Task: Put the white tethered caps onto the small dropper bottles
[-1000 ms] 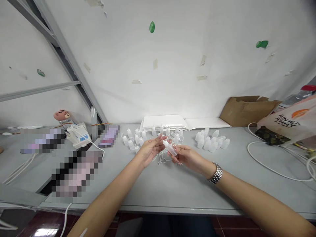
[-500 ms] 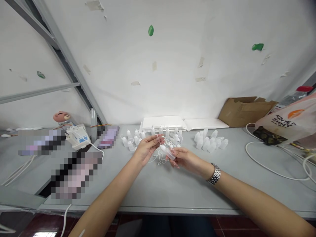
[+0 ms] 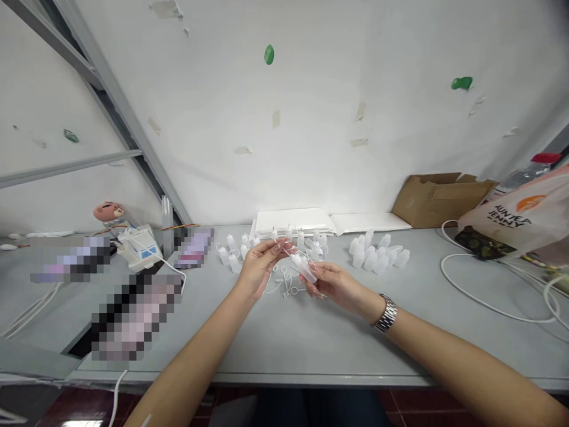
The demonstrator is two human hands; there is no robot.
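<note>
My right hand (image 3: 331,281) is wrapped round a small translucent white bottle (image 3: 306,268), tilted with its top toward the upper left. The fingers of my left hand (image 3: 264,261) pinch a thin white cap strap (image 3: 287,251) beside the bottle's neck; its exact attachment is hard to make out. Loose white cap pieces (image 3: 285,283) lie on the grey table (image 3: 311,344) below my hands. Behind my hands stand several bottles with tipped caps (image 3: 232,242). To the right is a cluster of bottles without visible tips (image 3: 377,260).
White sheets (image 3: 296,220) and a cardboard box (image 3: 440,201) rest along the wall. A plastic bag (image 3: 520,219) and white cables (image 3: 471,305) are at the right. On the left are a power strip (image 3: 140,249) and blurred-out devices (image 3: 137,320).
The bottle in my right hand has shifted slightly and its neck shows nearer my left fingertips. My left hand has moved slightly up and left with the strap. The camera view has shifted a little.
</note>
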